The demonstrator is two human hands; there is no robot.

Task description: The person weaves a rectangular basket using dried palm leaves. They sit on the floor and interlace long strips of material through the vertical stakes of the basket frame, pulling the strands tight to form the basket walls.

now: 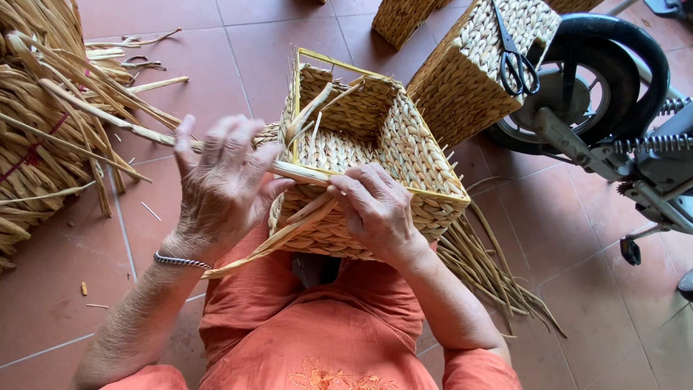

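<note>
A half-woven square basket (390,137) of pale dried fibre on a yellow wire frame rests on my lap, its open top tilted away from me. My left hand (220,184) grips a long dried fibre strand (137,131) at the basket's near left corner, fingers spread over it. My right hand (375,209) presses on the near rim and pinches loose strand ends (303,213) that hang down the basket's front. A metal bracelet sits on my left wrist. More loose strands trail out from under the basket to the right.
A large bundle of dried fibre (43,123) lies on the tiled floor at left. A finished woven basket (476,65) with black scissors (516,61) on top stands behind, another basket (401,18) beyond it. A motorbike wheel (599,79) is at right.
</note>
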